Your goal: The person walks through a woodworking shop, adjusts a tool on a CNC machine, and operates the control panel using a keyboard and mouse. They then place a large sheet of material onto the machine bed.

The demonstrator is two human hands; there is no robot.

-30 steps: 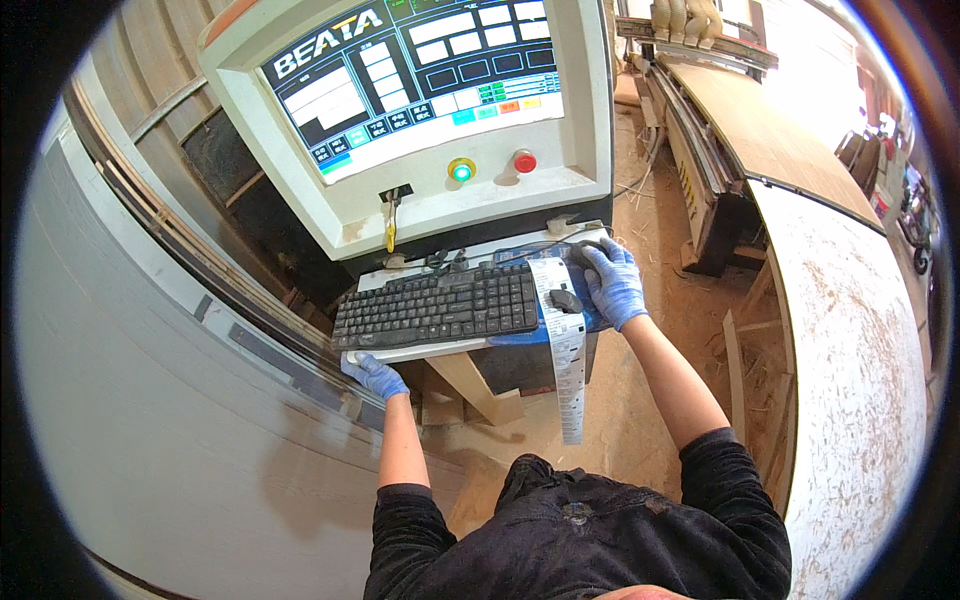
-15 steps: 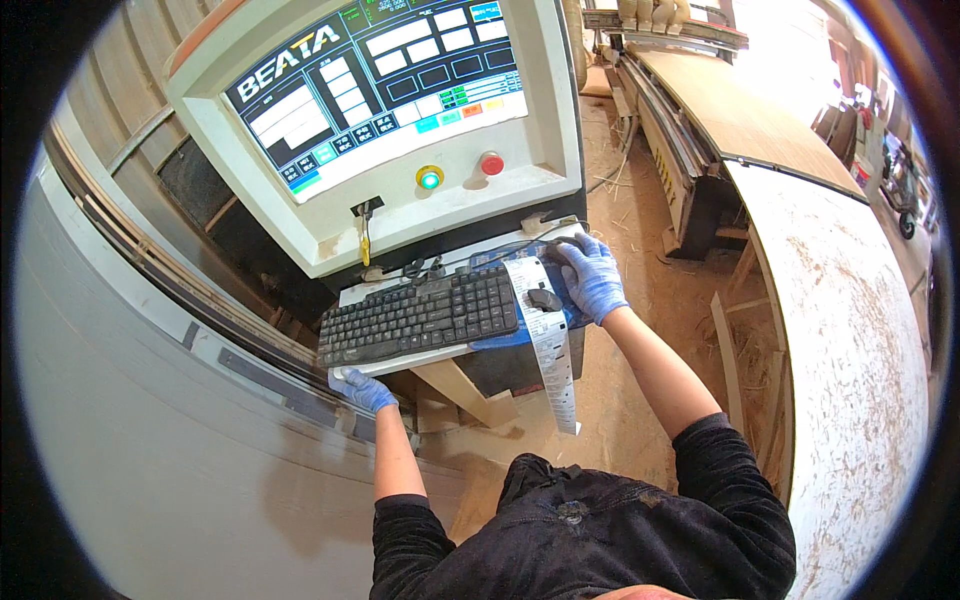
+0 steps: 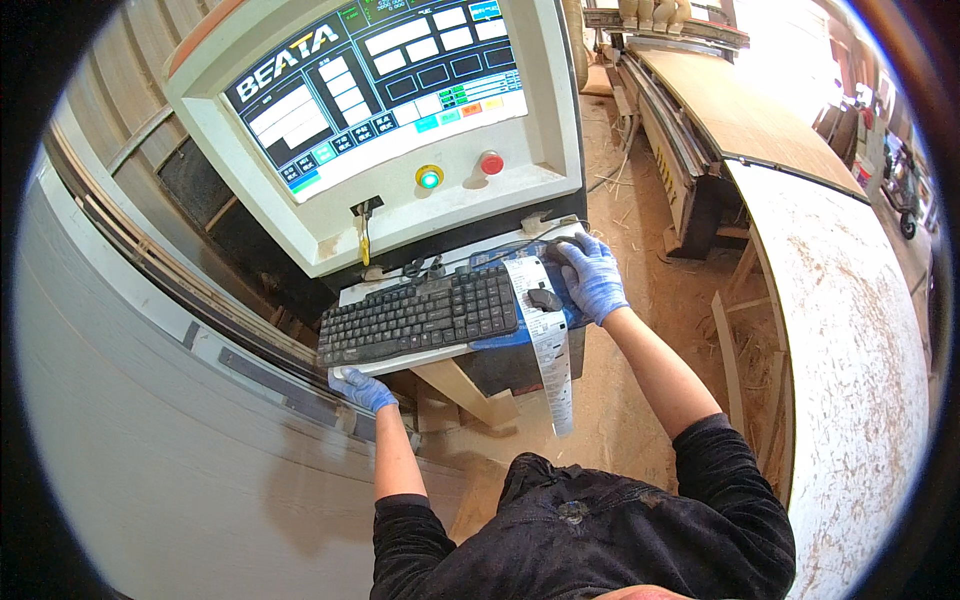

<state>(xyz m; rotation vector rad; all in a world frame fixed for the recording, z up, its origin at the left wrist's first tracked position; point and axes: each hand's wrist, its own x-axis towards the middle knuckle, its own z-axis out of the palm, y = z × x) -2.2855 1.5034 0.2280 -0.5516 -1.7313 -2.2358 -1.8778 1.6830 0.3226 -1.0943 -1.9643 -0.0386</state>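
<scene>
Filling the left side, a broad grey panel (image 3: 150, 420) sweeps down past the person's left arm, and over on the right there's the long white board (image 3: 850, 320), its face speckled brown, with a tan board (image 3: 745, 105) beyond it. Up ahead stands the console (image 3: 540, 185), cream-framed, its screen (image 3: 400, 60) lit with white boxes and a row of coloured buttons.

Down to the worktop (image 3: 425, 354) beneath it, a narrow white ledge, and here's the black keyboard (image 3: 420, 320) taking up most of the surface, dusty and slightly slanted. On to the hands, both in blue gloves! The right hand (image 3: 594, 280) is at the worktop's right end, its grip curled over what looks like a dark mouse (image 3: 553, 252), just beyond the paper. The left hand (image 3: 362, 389) is at the near left corner, touching the edge just below the keyboard; the fingers are partly hidden, so I can't tell whether that grip is clamped.

Between keyboard and right hand lies a printed paper strip (image 3: 551, 350), its long end hanging off the front edge, and on it sits a small dark object (image 3: 543, 299). Smallest of all, up on the console: a red button (image 3: 490, 163) and, left of it, a glowing green one (image 3: 430, 179) ringed in yellow.
</scene>
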